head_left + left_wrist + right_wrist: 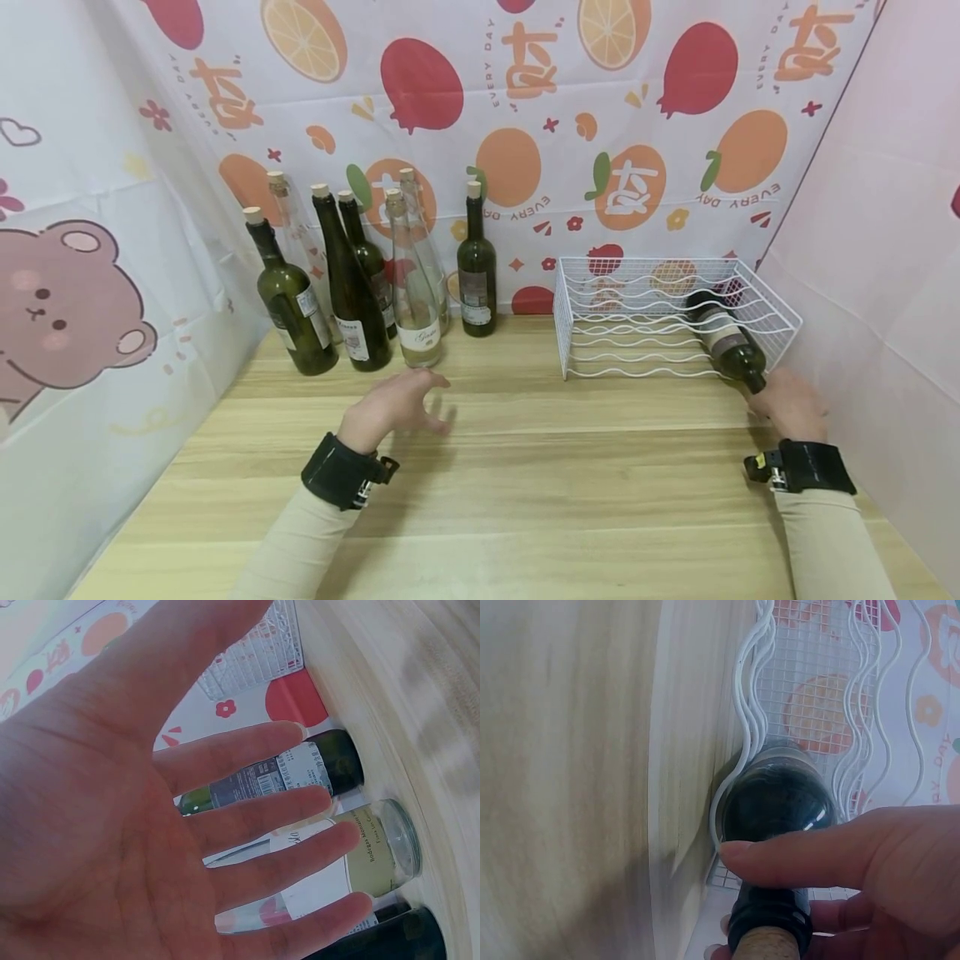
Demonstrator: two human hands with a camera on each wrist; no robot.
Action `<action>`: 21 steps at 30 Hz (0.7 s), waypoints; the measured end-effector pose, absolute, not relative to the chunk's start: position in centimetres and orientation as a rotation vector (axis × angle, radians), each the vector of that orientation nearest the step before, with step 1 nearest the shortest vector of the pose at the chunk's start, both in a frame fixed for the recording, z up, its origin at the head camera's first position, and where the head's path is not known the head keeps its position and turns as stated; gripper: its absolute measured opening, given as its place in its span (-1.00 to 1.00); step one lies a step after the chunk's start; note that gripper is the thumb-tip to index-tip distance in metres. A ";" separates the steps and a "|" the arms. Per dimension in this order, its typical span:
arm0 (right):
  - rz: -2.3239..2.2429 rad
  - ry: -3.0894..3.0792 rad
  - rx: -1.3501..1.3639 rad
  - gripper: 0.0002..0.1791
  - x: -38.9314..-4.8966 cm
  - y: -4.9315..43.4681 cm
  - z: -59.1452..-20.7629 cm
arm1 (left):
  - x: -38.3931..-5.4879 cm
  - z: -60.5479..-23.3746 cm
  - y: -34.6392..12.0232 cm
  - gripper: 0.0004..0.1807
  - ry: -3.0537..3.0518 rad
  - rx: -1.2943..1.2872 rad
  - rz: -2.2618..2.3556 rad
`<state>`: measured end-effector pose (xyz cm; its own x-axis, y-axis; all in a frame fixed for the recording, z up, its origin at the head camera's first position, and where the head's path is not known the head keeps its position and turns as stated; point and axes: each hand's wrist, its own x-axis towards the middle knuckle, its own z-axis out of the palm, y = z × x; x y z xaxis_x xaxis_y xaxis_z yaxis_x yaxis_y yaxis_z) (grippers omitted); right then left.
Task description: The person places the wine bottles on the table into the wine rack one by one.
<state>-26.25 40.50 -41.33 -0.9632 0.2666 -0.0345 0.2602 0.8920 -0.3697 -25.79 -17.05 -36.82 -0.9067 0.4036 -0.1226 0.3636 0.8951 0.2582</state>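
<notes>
At the right, my right hand (793, 407) grips the neck of a dark green wine bottle (722, 335). This bottle lies on its side in a white wire wine rack (564, 333), neck toward me. In the right wrist view the thumb lies across the bottle's shoulder (780, 802), and its cork (766, 945) shows below. My left hand (393, 402) is over the table with its fingers spread and holds nothing. Nearest to it stands a clear bottle (418, 321) with a pale label. A corked green bottle (477, 283) stands just right of that one.
Several more corked bottles stand at the left back, among them a dark green bottle (296, 317) and a tall dark bottle (352, 300). Behind everything hangs a fruit-print cloth (517, 167). The wooden table (562, 500) stretches between both arms, with a pale side cloth (885, 292) at right.
</notes>
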 end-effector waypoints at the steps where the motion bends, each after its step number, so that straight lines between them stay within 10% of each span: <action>1: 0.585 -3.033 -0.425 -0.67 -26.2 40.5 -41.3 | -25.8 -36.8 -17.1 -0.18 2.888 0.589 0.344; 21: 0.540 -3.099 -0.449 -0.71 -26.4 40.6 -41.0 | -25.7 -36.7 -17.1 -0.17 2.885 0.593 0.352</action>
<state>-26.38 40.59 -41.03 -0.9595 0.2692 -0.0834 0.2815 0.9024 -0.3261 -25.68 -17.08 -36.70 -0.9052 0.4069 -0.1225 0.3655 0.8926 0.2638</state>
